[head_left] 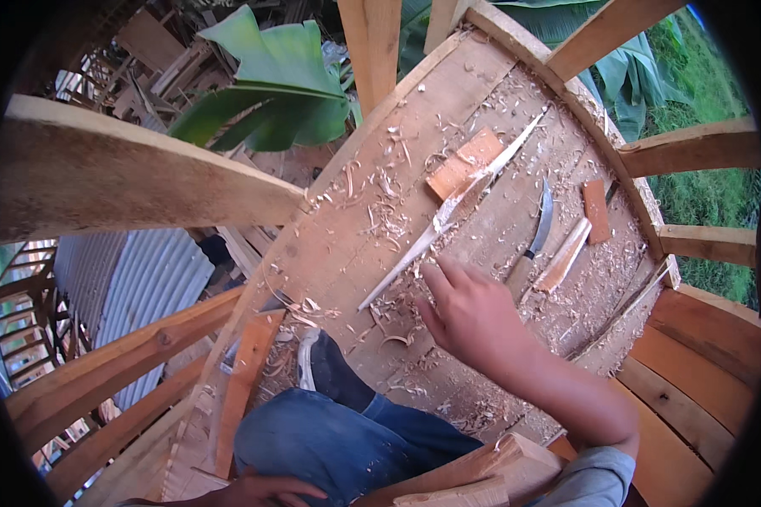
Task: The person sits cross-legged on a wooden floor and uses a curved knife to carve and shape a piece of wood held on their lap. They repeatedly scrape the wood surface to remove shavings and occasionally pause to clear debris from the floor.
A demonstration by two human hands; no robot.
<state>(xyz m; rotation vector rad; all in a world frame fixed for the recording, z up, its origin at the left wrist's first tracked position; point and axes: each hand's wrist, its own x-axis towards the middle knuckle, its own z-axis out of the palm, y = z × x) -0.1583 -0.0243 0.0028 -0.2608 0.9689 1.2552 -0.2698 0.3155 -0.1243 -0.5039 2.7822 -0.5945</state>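
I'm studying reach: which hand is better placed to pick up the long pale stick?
Probably the right hand: it is near the long pale stick, while the left hand is farther off, at the view's lower edge by the jeans.

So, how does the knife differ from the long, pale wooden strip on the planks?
The long wooden strip clearly exceeds the knife in length. The strip is pale, narrowing toward both ends; the knife has a grey, curved blade and a brownish handle. Both lie among wood shavings on the planks.

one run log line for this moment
right hand: over plank floor, between tapered wood strip and wooden-handled knife | left hand: by denim-clad leg | floor: wood shavings
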